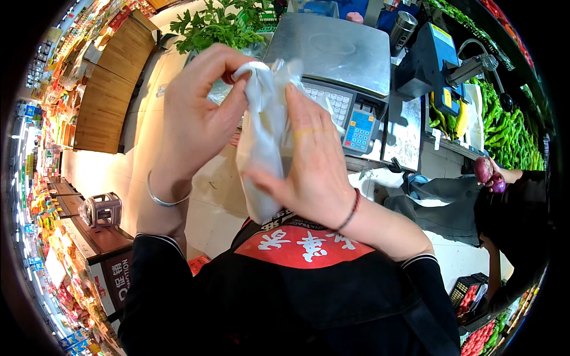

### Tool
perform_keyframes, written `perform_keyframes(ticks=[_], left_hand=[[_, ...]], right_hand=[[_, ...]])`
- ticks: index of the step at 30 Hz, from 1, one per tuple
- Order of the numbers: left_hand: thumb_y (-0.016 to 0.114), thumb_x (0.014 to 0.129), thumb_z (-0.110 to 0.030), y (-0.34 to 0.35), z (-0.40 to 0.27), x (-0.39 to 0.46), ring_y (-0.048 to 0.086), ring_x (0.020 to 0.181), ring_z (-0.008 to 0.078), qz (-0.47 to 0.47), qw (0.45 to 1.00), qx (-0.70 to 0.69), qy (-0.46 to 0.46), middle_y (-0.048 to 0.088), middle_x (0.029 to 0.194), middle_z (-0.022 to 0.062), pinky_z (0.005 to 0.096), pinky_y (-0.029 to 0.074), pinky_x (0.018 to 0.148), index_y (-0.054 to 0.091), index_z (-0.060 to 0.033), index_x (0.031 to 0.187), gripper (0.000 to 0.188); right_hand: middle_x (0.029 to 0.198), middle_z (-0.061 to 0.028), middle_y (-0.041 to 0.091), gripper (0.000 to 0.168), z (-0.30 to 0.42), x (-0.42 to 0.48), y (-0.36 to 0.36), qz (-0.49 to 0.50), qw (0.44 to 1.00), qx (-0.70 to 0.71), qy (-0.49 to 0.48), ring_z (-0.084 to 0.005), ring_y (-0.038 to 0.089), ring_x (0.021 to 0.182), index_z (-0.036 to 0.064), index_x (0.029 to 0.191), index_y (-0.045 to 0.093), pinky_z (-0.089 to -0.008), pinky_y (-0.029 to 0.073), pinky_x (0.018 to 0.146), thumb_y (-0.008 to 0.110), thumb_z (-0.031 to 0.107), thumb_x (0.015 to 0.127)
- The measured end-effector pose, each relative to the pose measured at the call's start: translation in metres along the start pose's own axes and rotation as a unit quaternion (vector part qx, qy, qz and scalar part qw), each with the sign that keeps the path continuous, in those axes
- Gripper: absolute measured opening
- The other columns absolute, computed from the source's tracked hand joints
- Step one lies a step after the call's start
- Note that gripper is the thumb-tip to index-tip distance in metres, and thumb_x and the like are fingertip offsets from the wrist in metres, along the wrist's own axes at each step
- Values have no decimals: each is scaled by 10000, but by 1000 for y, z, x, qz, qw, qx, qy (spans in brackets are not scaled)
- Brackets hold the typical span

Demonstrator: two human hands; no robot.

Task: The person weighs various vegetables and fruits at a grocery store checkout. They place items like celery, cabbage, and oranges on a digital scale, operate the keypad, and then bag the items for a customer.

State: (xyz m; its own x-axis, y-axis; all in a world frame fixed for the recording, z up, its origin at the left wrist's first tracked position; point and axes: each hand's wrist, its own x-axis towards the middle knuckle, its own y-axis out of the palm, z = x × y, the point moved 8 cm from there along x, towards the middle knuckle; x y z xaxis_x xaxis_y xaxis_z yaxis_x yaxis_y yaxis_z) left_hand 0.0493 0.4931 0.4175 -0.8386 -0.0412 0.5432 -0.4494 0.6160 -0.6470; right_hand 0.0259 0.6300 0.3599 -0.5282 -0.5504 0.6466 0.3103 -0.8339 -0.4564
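My left hand (200, 111) pinches the gathered top of a thin, whitish plastic bag (258, 147) between thumb and fingers. Down the bag's right side runs my right hand (318, 155), its fingers extended upward and its thumb across the front of the bag; it is partly blurred. What the bag holds cannot be made out. Just beyond my hands is a weighing scale with a steel platform (334, 49). Its white keypad (331, 102) is partly hidden by my right hand, and a blue key panel (360, 131) sits beside it.
Leafy green vegetables (213, 29) lie left of the scale. Right of it stand a steel flask (403, 31) and a blue-grey device (438, 58). Green peppers (507, 129) fill a rack. Another person's hand (505, 171) holds red onions (483, 169). Wooden cabinets (104, 98) stand at left.
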Motion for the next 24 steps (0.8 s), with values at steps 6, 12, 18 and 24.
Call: perform_keyframes(ticks=[6, 12, 18, 24], left_hand=[[574, 860, 11, 1, 23, 5, 574, 825, 61, 109, 956, -239, -130, 594, 868, 6, 216, 470, 740, 601, 6, 942, 86], [625, 867, -16, 11, 30, 0, 573, 853, 71, 173, 921, -314, -152, 581, 900, 3, 227, 476, 778, 592, -3, 979, 118], [657, 822, 16, 11, 20, 6, 549, 807, 103, 165, 956, -242, -9, 570, 910, 31, 232, 455, 730, 594, 1, 942, 136], [657, 800, 20, 14, -8, 3, 542, 761, 150, 97, 988, -77, 93, 550, 876, 68, 237, 445, 659, 578, 9, 907, 133]], right_hand=[[836, -165, 597, 214, -51, 12, 5, 21, 989, 109, 101, -342, 574, 820, 2, 910, 598, -402, 460, 749, 632, 90, 718], [871, -101, 607, 226, -68, 34, -19, 161, 982, 80, 56, -191, 575, 804, -4, 1002, 611, -301, 472, 734, 641, 62, 789], [962, -25, 613, 242, -83, 38, -19, 365, 903, 179, 136, -64, 534, 843, -44, 1093, 593, -214, 451, 763, 623, 69, 881], [932, -10, 608, 238, -91, 27, -20, 340, 886, 259, 181, -43, 518, 826, -41, 1089, 593, -192, 442, 742, 629, 94, 897]])
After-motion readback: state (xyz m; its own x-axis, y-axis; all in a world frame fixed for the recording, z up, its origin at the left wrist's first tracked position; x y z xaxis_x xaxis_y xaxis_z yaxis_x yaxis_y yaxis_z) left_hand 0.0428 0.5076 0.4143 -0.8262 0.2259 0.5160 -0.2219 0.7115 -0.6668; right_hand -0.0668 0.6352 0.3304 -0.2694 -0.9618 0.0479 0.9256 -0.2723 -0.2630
